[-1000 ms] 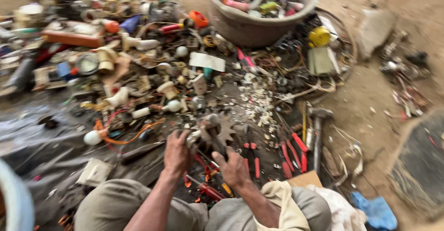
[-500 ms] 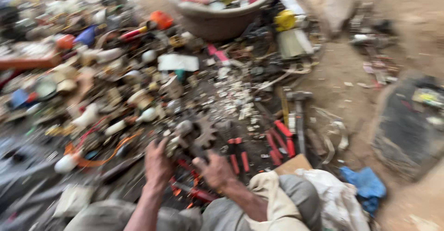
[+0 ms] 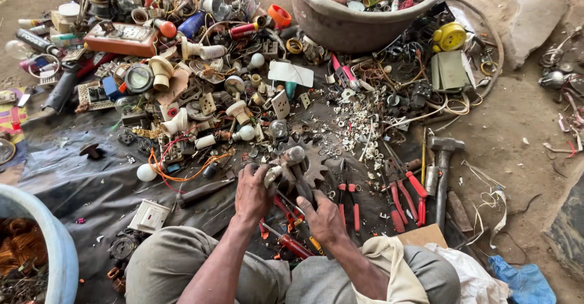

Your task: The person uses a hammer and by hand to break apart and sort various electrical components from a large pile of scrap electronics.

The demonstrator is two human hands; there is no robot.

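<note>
Both hands remain on the same work as in the two earlier frames — the grip has not shifted, only the head camera has swung and steadied, so the view is now sharp. The left hand [image 3: 252, 194] is curled around a small metal part [image 3: 281, 169] with a rounded silvery end; the fingers are closed on it. The right hand [image 3: 324, 219] lies just below and right of the gear [image 3: 311, 163], with fingers bent toward the dark piece between the hands; whether they clamp it cannot be told.

The gear — dark, toothed, flat — stays where it was, touching the top of the held part. Taken from the gear:

- Just right: red-handled pliers [image 3: 406, 188] and a hammer [image 3: 443, 170], lying on the ground.
- Just below: red-handled screwdrivers [image 3: 292, 240], partly under the hands.
- Well above: a grey tub [image 3: 359, 24] full of scrap.
- Left: a white bulb [image 3: 146, 172] and orange wire [image 3: 182, 173] on the black sheet [image 3: 73, 176].

An unchanged hold with a settled view suggests the work on the part is ongoing, not finished.
</note>
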